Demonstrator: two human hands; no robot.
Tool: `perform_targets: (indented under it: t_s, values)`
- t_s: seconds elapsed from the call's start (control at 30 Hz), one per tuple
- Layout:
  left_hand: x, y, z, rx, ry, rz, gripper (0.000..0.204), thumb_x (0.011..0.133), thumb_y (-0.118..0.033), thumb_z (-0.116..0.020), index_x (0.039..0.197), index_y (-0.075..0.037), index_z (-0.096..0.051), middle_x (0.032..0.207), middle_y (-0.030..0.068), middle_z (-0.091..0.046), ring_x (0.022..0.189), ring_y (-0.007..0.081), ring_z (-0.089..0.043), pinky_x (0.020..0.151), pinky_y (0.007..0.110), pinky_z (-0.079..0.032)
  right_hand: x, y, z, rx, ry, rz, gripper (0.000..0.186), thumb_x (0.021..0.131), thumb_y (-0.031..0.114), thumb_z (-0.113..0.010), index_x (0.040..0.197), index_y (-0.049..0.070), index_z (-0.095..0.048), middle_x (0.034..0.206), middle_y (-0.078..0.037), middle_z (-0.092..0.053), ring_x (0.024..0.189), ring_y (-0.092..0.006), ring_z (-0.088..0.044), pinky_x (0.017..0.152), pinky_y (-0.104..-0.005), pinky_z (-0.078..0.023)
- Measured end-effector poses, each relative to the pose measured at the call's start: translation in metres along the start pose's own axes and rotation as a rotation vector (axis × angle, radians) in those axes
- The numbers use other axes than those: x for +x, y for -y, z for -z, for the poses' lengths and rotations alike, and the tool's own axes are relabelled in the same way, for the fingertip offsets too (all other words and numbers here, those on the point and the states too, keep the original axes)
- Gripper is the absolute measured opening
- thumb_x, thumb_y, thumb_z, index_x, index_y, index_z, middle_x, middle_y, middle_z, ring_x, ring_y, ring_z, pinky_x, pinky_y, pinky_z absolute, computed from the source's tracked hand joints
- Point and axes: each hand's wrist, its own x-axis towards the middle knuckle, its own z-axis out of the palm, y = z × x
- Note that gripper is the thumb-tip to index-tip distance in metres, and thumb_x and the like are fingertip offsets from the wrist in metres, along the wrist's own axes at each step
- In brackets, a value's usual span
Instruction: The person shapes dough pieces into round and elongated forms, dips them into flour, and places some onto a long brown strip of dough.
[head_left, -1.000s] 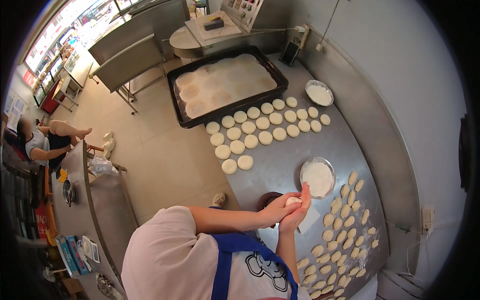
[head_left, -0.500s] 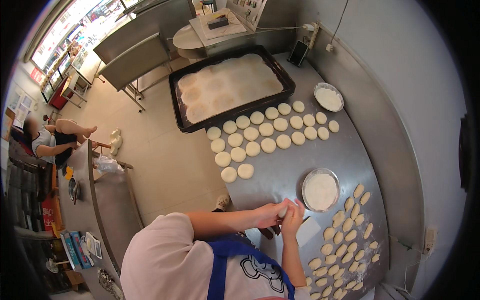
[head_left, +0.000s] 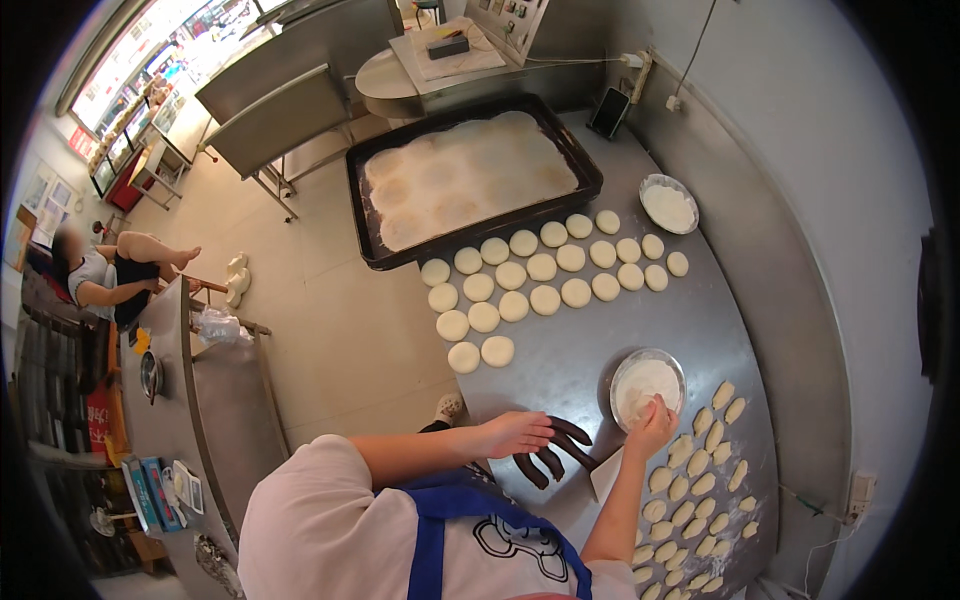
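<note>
My left hand [head_left: 515, 432] is open, fingers extended, beside several long dark-brown strips [head_left: 548, 460] on the steel table [head_left: 565, 350]. My right hand [head_left: 655, 425] has its fingers closed at the flour [head_left: 640, 375] in a round steel bowl; what it holds, if anything, is hidden. A white flat rectangular piece [head_left: 606, 480] lies partly under my right forearm. To the right lie many small oval dough pieces [head_left: 723, 393], and farther up are rows of round dough discs [head_left: 544, 298].
A large black-rimmed tray [head_left: 462, 170], a second flour bowl [head_left: 668, 203] and a phone [head_left: 610, 115] stand toward the back. A person [head_left: 95, 280] sits at the left behind a steel counter [head_left: 225, 410]. A wall [head_left: 790, 220] bounds the table's right.
My two hands, earlier together round a piece of dough, have parted: the left moved back left and opened, the right moved into the flour bowl. The dark strips are now exposed.
</note>
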Motion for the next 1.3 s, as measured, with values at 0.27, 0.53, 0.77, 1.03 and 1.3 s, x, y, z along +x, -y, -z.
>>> perform_targets:
  t_s: [0.27,0.53,0.77,1.03,1.3]
  values:
    - [0.023,-0.005,-0.067,-0.275,0.13,-0.031,0.045,0.105,-0.041,-0.042,0.126,-0.003,-0.051,0.128,0.0107,-0.057,0.118,0.0245,-0.056,0.106,0.041,-0.043,-0.048,0.123,0.06,0.354,0.197,0.289,0.034,0.098,0.025,-0.051,0.109,-0.001,-0.07,0.104,-0.015,-0.07,0.105,-0.0322,-0.06,0.095,-0.0424,-0.045]
    - [-0.001,0.032,-0.084,-0.105,0.154,-0.21,0.036,0.105,-0.037,-0.046,0.12,-0.005,-0.056,0.115,0.0073,-0.061,0.105,0.0184,-0.06,0.088,0.036,-0.052,-0.08,0.14,0.065,0.456,0.176,-0.026,0.042,0.101,0.024,-0.036,0.115,-0.002,-0.065,0.119,-0.014,-0.066,0.121,-0.0357,-0.055,0.106,-0.0459,-0.036]
    - [-0.014,0.047,-0.078,0.033,0.102,-0.21,0.034,0.104,-0.033,-0.046,0.119,-0.006,-0.059,0.114,0.0068,-0.063,0.105,0.0166,-0.06,0.089,0.035,-0.051,-0.09,0.155,0.068,0.416,0.199,0.038,0.051,0.103,0.037,-0.031,0.118,0.001,-0.064,0.124,-0.012,-0.064,0.129,-0.0314,-0.049,0.111,-0.0481,-0.026]
    - [-0.008,0.046,-0.055,-0.118,-0.123,-0.382,0.047,0.105,-0.042,-0.038,0.115,-0.003,-0.062,0.114,0.008,-0.064,0.109,0.0163,-0.058,0.094,0.032,-0.047,-0.091,0.158,0.036,0.41,0.168,0.205,0.033,0.095,0.026,-0.04,0.111,0.008,-0.062,0.133,-0.013,-0.057,0.127,-0.035,-0.051,0.113,-0.0555,-0.025]
    - [-0.027,0.029,-0.028,0.05,0.007,-0.318,0.047,0.098,-0.039,-0.056,0.132,-0.007,-0.053,0.122,0.0091,-0.06,0.113,0.0202,-0.057,0.099,0.035,-0.044,-0.113,0.167,0.019,0.474,0.247,0.004,0.054,0.092,0.025,-0.046,0.139,-0.001,-0.045,0.137,-0.025,-0.048,0.13,-0.0394,-0.043,0.111,-0.0533,-0.026]
